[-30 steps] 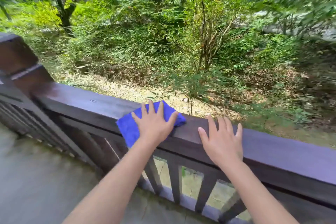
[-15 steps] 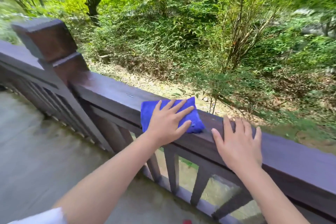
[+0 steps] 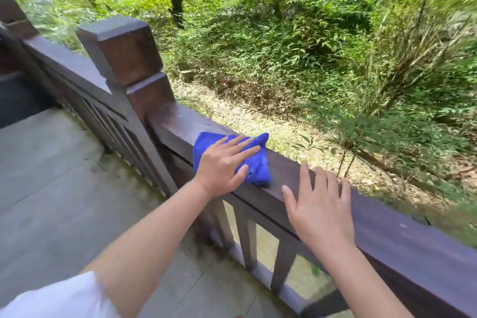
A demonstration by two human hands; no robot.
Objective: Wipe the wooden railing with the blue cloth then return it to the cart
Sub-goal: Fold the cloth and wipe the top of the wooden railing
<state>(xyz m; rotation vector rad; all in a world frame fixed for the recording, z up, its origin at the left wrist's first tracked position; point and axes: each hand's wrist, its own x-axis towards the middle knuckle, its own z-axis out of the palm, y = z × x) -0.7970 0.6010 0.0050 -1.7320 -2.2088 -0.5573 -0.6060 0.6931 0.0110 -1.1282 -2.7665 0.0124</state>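
Note:
The dark brown wooden railing (image 3: 402, 235) runs from the left post down to the lower right. A bunched blue cloth (image 3: 258, 162) lies on its top rail, a short way right of the post. My left hand (image 3: 223, 162) lies flat on the cloth with fingers spread, pressing it against the rail. My right hand (image 3: 320, 209) rests flat on the bare rail just right of the cloth, fingers apart, holding nothing. No cart is in view.
A square wooden post (image 3: 126, 59) stands at the rail's left end, with more railing (image 3: 64, 67) running off beyond it to the left. Grey paved floor (image 3: 51, 188) is on my side. Bushes, trees and a leaf-strewn slope (image 3: 284, 124) lie beyond the railing.
My left hand has slid the cloth leftward along the rail toward the post, and the cloth has bunched up. The right hand followed along the rail. The view has turned left.

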